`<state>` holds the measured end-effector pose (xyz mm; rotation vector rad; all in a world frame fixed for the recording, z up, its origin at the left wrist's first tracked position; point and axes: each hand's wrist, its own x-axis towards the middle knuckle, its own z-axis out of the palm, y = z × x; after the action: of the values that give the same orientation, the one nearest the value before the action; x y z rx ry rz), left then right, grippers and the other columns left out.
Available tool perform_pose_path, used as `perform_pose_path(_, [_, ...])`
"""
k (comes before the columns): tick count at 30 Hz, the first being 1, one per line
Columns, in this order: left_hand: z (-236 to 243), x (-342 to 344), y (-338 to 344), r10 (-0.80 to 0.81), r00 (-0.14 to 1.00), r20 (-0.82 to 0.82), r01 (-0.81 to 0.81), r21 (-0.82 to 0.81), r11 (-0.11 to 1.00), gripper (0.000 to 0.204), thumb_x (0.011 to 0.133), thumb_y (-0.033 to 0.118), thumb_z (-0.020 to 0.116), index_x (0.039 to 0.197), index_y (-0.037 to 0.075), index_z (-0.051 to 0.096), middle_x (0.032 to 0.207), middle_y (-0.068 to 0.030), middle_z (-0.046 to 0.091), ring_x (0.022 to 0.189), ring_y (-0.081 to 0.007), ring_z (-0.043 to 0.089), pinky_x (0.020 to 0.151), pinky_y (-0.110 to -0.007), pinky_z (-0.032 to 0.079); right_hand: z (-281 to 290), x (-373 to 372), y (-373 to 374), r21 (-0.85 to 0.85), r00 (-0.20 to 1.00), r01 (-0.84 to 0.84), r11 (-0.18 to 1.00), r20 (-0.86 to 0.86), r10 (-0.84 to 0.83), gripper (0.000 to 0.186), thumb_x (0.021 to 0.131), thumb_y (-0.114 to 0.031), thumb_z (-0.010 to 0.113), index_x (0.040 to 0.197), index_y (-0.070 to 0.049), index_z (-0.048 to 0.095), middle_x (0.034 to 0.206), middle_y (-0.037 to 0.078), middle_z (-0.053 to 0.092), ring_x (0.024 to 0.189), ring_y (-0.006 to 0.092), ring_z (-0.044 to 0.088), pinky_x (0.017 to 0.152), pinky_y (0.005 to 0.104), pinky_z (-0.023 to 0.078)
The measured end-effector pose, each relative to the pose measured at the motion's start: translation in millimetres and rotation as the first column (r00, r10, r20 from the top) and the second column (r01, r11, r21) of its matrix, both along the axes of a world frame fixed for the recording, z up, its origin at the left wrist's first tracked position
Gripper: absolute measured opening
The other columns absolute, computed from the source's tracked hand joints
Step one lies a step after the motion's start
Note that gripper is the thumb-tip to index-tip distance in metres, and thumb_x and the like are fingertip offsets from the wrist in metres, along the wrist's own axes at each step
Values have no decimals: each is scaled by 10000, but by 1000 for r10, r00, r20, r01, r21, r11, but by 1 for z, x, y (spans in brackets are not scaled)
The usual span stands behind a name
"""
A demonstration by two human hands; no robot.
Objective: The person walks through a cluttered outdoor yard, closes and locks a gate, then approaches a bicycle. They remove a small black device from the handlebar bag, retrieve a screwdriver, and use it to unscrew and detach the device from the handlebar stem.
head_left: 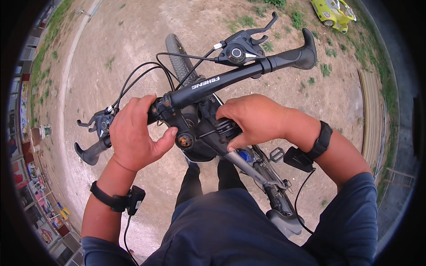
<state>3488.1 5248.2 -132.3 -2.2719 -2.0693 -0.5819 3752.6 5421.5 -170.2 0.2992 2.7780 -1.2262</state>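
A black bicycle stands before me, its handlebar (206,87) slanting from lower left to upper right. My left hand (135,133) is closed over the bar beside the stem (174,117), thumb stretched toward the rusty steering cap (185,141). My right hand (255,119) grips a black, ribbed, coil-like piece (227,128) against the frame behind the stem; its fingertips are partly hidden. I cannot tell whether that piece is fixed to the frame. Further forward shows the knobby front tyre (178,57).
Brake and shift levers (239,51) with looping cables sit toward the bar's ends. The grey saddle (286,224) and a pedal (276,154) are at the lower right. A yellow-green toy car (333,15) stands far right, and long boards (372,119) lie along the right side.
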Motion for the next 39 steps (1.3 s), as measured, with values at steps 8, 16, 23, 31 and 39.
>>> perform_pose_path(8, [2, 1, 1, -2, 1000, 7, 2, 4, 1000, 722, 757, 303, 822, 1359, 30, 532, 1034, -165, 628, 833, -342, 647, 723, -396, 542, -8, -34, 37, -586, 806, -107, 803, 421, 415, 422, 839, -335, 901, 1057, -16, 731, 847, 43, 722, 798, 137, 653, 711, 321, 506])
perform_pose_path(16, [-1, 1, 4, 8, 1000, 8, -9, 78, 997, 705, 715, 376, 853, 1296, 78, 587, 908, -68, 598, 737, -265, 624, 644, -379, 510, 12, -32, 25, -649, 788, 123, 751, 524, 324, 427, 847, -293, 878, 1116, -14, 699, 878, 64, 739, 813, 218, 705, 756, 368, 532])
perform_pose_path(23, [-1, 2, 7, 10, 1000, 7, -11, 107, 994, 680, 718, 383, 848, 1277, 81, 605, 914, -64, 595, 761, -262, 624, 654, -375, 510, 26, -11, -5, -76, 951, 12, 997, 308, 12, 336, 805, -162, 826, 1117, -114, 709, 919, 112, 707, 858, 313, 708, 761, 437, 548])
perform_pose_path(31, [-2, 3, 8, 17, 1000, 21, -19, 109, 994, 667, 726, 393, 835, 1270, 79, 613, 919, -64, 598, 761, -268, 623, 651, -377, 508, -26, 10, -63, 307, 880, 452, 837, -304, -364, 467, 767, -72, 829, 1205, -187, 715, 1021, 108, 653, 900, 367, 673, 776, 444, 560])
perform_pose_path(39, [-2, 3, 6, 28, 999, 16, -30, 103, 994, 659, 742, 429, 834, 1266, 91, 620, 929, -59, 600, 763, -269, 627, 654, -372, 503, -24, 3, 14, -779, 894, 308, 545, 434, 115, 487, 901, -279, 852, 1258, -4, 668, 974, 36, 663, 894, 156, 657, 771, 346, 535])
